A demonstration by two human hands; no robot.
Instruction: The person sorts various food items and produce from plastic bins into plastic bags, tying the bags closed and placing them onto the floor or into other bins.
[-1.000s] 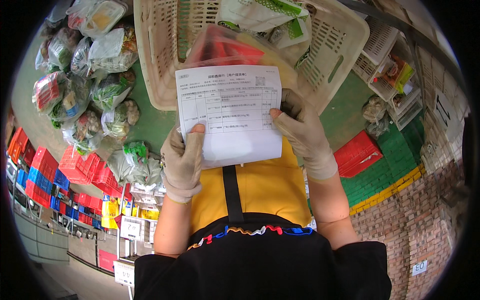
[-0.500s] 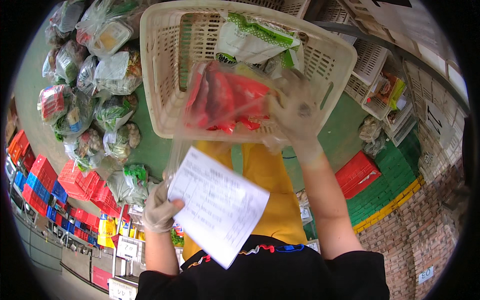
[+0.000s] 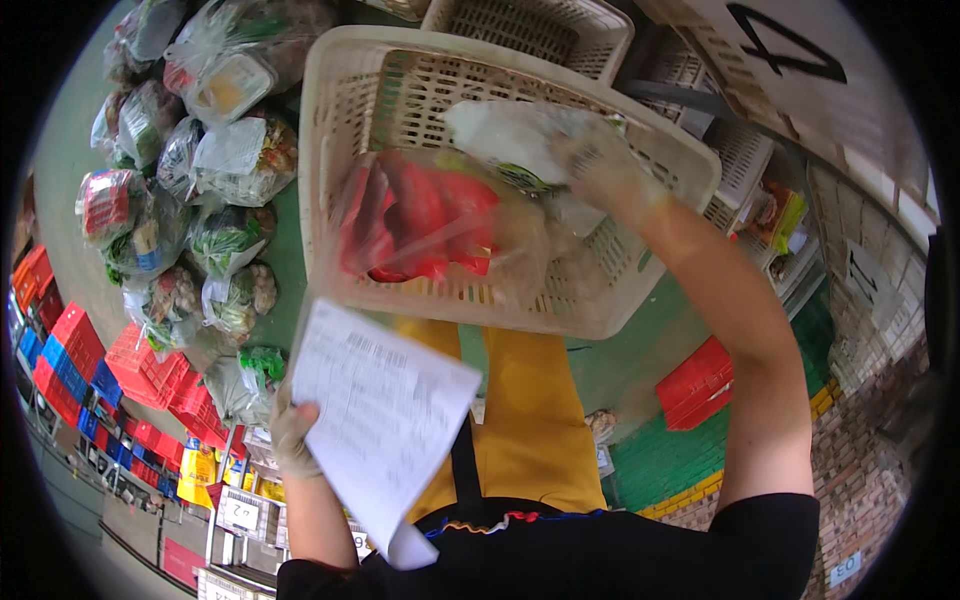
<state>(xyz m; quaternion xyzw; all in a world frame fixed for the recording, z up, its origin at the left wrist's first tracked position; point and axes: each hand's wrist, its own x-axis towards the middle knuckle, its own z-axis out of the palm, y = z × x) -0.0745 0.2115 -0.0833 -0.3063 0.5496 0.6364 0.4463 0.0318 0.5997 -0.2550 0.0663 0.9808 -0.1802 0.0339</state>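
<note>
- Cream plastic basket (image 3: pixel 640 310), with open lattice walls, stands in front of the person, and the right hand (image 3: pixel 600 165) reaches into it from above.
- Gloved right hand is closed on a white and green packet (image 3: pixel 500 135), which it holds inside the basket, near the far wall.
- Just to the left of this hand, and a little nearer to the person, a clear bag with red contents (image 3: pixel 420 225) lies in the basket; the view is blurred here, so I cannot tell if the hand touches it.
- Left hand (image 3: pixel 290 435), also in a thin glove, is lower and nearer to the body; its fingers are clamped on the left edge of a printed paper sheet (image 3: pixel 385 420).
- Sheet is tilted, and its upper corner is just below the near wall of the basket.
- Further left of the left hand, many clear bags of groceries (image 3: pixel 200 200) lie on the green floor (image 3: pixel 640 370), and red crates (image 3: pixel 150 370) are stacked beside them.
- Beyond the right hand, more empty cream baskets (image 3: pixel 540 30) are stacked.
</note>
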